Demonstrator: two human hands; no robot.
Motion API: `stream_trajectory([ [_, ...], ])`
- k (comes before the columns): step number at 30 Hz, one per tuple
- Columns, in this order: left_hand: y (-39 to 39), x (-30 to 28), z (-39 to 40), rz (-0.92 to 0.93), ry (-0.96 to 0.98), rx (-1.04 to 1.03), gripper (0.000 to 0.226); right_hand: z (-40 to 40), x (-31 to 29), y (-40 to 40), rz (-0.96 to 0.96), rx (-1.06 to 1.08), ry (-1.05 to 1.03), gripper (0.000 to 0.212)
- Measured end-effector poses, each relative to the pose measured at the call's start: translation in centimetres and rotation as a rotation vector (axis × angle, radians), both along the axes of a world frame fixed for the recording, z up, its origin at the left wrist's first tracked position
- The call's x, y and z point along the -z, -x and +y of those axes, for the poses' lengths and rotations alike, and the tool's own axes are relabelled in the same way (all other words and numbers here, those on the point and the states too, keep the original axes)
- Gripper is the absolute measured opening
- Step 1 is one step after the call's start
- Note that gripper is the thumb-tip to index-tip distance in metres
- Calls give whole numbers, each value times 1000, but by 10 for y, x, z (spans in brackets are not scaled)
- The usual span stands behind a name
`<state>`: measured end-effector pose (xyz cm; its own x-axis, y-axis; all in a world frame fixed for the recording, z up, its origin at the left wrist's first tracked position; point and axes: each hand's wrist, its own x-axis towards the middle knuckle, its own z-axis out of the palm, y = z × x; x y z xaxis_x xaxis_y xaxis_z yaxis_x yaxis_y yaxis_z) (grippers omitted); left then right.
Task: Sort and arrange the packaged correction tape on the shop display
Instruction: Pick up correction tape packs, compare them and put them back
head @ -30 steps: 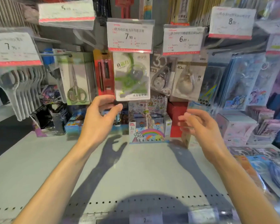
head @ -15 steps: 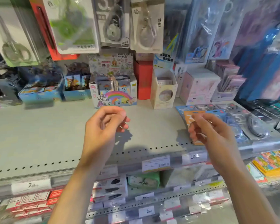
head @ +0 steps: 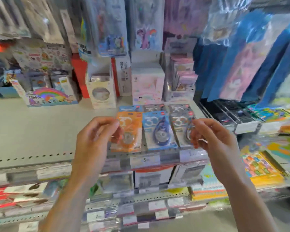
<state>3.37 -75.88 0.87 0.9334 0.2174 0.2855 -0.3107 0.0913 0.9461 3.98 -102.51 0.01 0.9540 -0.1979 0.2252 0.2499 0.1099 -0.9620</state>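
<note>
Left hand: the left hand [head: 94,139] is raised over the shelf front, fingers curled with thumb and fingertips drawn toward each other; they overlap the left edge of the orange pack, but the blur leaves it unclear whether they pinch it or only hover there.
Right hand: the right hand [head: 213,139] mirrors it, fingers loosely curled and a little apart, its fingertips at the right edge of the grey pack; contact cannot be told.
Shelf edge: the price strip [head: 145,159] runs along the front lip of the shelf [head: 32,131], just nearer than the packs.
Front row of correction tape: the orange pack [head: 131,129], the blue pack [head: 159,131] and the grey pack [head: 180,128] lie flat, side by side, edges touching.
Long axis: each pack runs front to back, header end pointing away toward the shelf rear.
Key relation: the row sits between the two hands, orange nearest the left, grey nearest the right, blue about midway.
Likely next move: each hand probably takes or squares its own outer pack, reaching forward and slightly inward.
Back row: more packs [head: 155,108] lie just behind, partly covered by the front three.
Behind: boxed stationery [head: 101,92] stands upright, well apart from the hands.
</note>
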Motion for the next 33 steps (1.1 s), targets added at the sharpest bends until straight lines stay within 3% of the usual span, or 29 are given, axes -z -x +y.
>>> stream_trajectory([
  [5, -32, -5, -52, 19, -18, 49, 27, -53, 6, -25, 37, 37, 46, 19],
  [10, -87, -5, -85, 51, -107, 189, 4, -85, 10, -59, 88, 40, 136, 13],
  [14, -141, 1, -108, 41, -470, 261, 6, -95, 15, -92, 143, 24, 337, 9],
  [19, -186, 12, -123, -25, -1128, 349, 26, -93, 24, -138, 224, -24, 599, 5],
  [22, -197, 16, -128, 15, -1333, 403, 31, -92, 29, -153, 251, -45, 725, 10],
  [24, -199, 18, -130, 30, -1340, 424, 27, -94, 32, -155, 247, -63, 760, 13],
  [28, -200, 13, -131, 30, -1142, 431, 16, -95, 31, -156, 212, -69, 712, 6],
  [33, -193, -7, -136, 153, -655, 457, 13, -98, 9, -161, 153, -176, 315, 11],
])
